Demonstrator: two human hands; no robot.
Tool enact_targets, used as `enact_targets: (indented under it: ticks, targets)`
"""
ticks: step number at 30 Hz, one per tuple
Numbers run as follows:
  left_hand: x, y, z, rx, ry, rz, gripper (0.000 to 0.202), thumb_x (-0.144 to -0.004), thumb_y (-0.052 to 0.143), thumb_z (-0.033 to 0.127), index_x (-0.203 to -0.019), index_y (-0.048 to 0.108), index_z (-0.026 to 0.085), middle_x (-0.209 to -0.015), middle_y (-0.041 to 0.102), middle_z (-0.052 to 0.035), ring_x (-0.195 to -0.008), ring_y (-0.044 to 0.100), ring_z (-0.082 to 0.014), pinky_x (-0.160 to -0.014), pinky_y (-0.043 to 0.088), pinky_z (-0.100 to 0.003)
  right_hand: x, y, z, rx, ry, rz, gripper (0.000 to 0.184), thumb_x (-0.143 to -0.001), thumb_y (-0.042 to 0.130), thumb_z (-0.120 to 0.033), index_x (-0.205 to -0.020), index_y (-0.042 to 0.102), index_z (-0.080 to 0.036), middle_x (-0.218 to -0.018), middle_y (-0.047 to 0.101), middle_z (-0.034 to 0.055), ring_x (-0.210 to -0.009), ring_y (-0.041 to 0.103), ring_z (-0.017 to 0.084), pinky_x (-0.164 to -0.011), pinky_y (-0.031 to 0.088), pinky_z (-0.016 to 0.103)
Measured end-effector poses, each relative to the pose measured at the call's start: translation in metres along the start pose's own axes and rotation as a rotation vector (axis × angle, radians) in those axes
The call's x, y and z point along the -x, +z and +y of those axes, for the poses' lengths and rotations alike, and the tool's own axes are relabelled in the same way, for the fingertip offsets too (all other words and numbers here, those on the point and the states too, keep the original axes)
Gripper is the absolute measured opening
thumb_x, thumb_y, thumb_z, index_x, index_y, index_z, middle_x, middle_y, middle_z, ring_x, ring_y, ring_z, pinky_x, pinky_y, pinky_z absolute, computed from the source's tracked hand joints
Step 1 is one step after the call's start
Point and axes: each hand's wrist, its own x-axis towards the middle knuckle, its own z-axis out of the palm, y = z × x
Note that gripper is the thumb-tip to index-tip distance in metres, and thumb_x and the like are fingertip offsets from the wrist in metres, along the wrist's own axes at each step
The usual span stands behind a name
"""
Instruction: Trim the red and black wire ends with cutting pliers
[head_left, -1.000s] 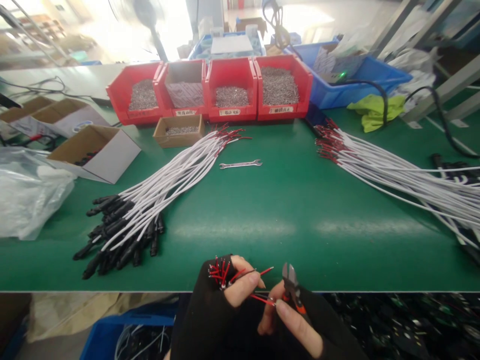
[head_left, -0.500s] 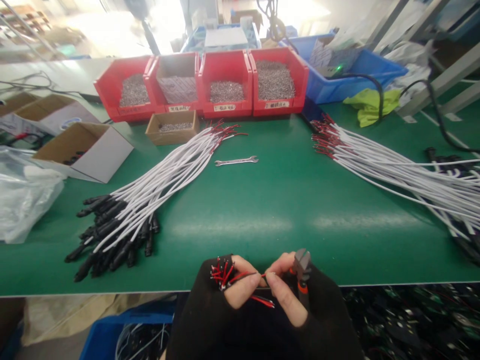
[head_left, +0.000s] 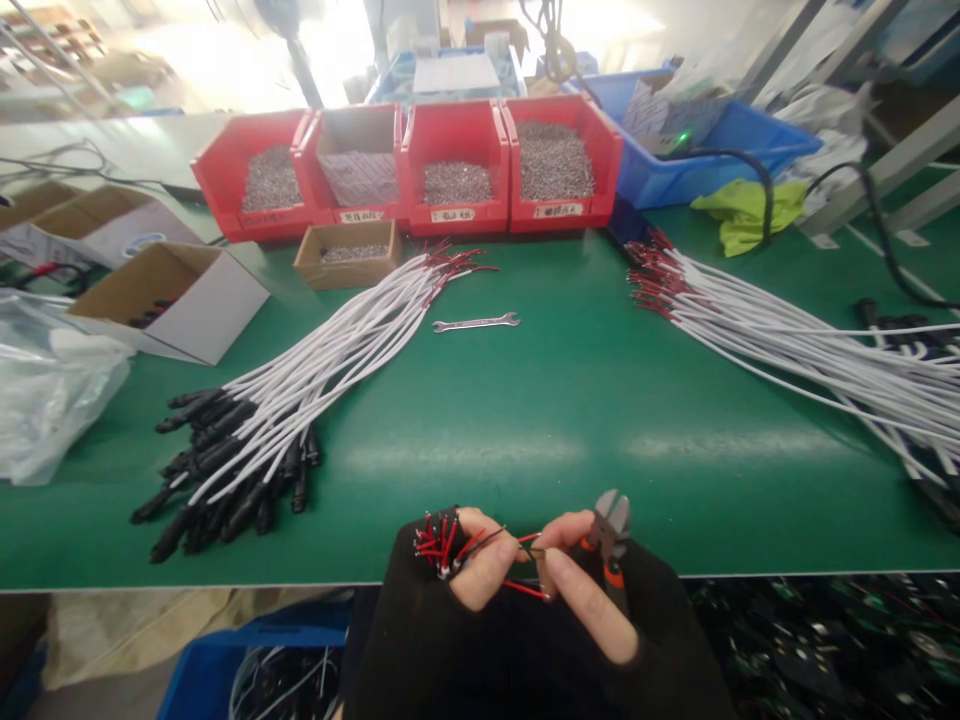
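Note:
Over my lap at the bench's front edge, my left hand (head_left: 484,570) is closed on a bundle of red and black wires (head_left: 442,540); their tips fan out past the back of the hand. A few wire ends stick out to the right, between my two hands. With thumb and forefinger, my right hand (head_left: 581,565) pinches a thin dark wire end. Diagonal cutters (head_left: 613,530) with orange-and-black handles also sit in the right hand, jaws upward and apart. The lower handle is partly lost against my dark sleeve.
White cables with black connectors (head_left: 330,350) lie at left, another cable bundle (head_left: 787,350) at right. A wrench (head_left: 476,323) lies mid-bench. Red bins (head_left: 457,215) of small metal parts line the back, with a small cardboard box (head_left: 349,275) before them. Below stands a blue crate (head_left: 187,670).
My right fingers have shifted slightly right and now pinch a dark wire end where a red one was. The cutters have tilted and their jaws look wider apart.

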Motion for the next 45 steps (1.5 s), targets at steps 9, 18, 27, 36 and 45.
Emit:
enact_targets:
  ticks: [9,18,27,36,45]
  targets:
    - [0.001,0.001,-0.004,0.010,-0.010,0.037,0.021,-0.081,0.072,0.030,-0.063,0.076,0.020,-0.060,0.065,0.0001,-0.058,0.057,-0.0165,-0.057,0.041,-0.025,0.023,-0.010,0.032,-0.089,0.258,-0.288,0.036,-0.099,0.056,-0.056,-0.089,0.072,-0.026,-0.068,0.077,0.0030,-0.067,0.076,0.022,-0.069,0.062,0.033]
    - [0.003,0.003,-0.008,-0.045,0.028,0.066,0.020,-0.082,0.069,0.026,-0.064,0.075,0.020,-0.059,0.060,0.0022,-0.058,0.053,-0.0149,-0.056,0.040,-0.024,0.016,-0.014,0.035,0.151,0.243,-0.459,0.047,-0.103,0.050,-0.057,-0.077,0.071,-0.024,-0.063,0.074,0.0019,-0.064,0.074,0.021,-0.072,0.060,0.029]
    - [0.002,0.003,-0.008,-0.061,0.042,0.085,0.022,-0.081,0.069,0.026,-0.061,0.074,0.020,-0.058,0.058,0.0028,-0.057,0.053,-0.0144,-0.056,0.040,-0.024,0.021,-0.016,0.047,0.188,0.197,-0.437,0.039,-0.105,0.047,-0.050,-0.082,0.066,-0.026,-0.060,0.072,0.0005,-0.061,0.072,0.021,-0.070,0.057,0.030]
    - [0.003,0.003,-0.006,-0.075,0.054,0.074,0.021,-0.080,0.069,0.023,-0.060,0.074,0.019,-0.056,0.060,0.0028,-0.056,0.055,-0.0140,-0.055,0.041,-0.022,0.017,-0.014,0.042,0.212,0.210,-0.458,0.050,-0.105,0.047,-0.054,-0.068,0.064,-0.025,-0.059,0.070,0.0019,-0.060,0.071,0.020,-0.069,0.058,0.029]
    - [0.003,0.004,-0.007,-0.078,0.036,0.066,0.024,-0.080,0.068,0.024,-0.057,0.070,0.018,-0.056,0.059,0.0026,-0.056,0.053,-0.0139,-0.055,0.039,-0.023,0.018,-0.013,0.046,0.197,0.210,-0.443,0.048,-0.103,0.049,-0.055,-0.069,0.062,-0.026,-0.058,0.070,0.0016,-0.058,0.072,0.020,-0.065,0.059,0.028]
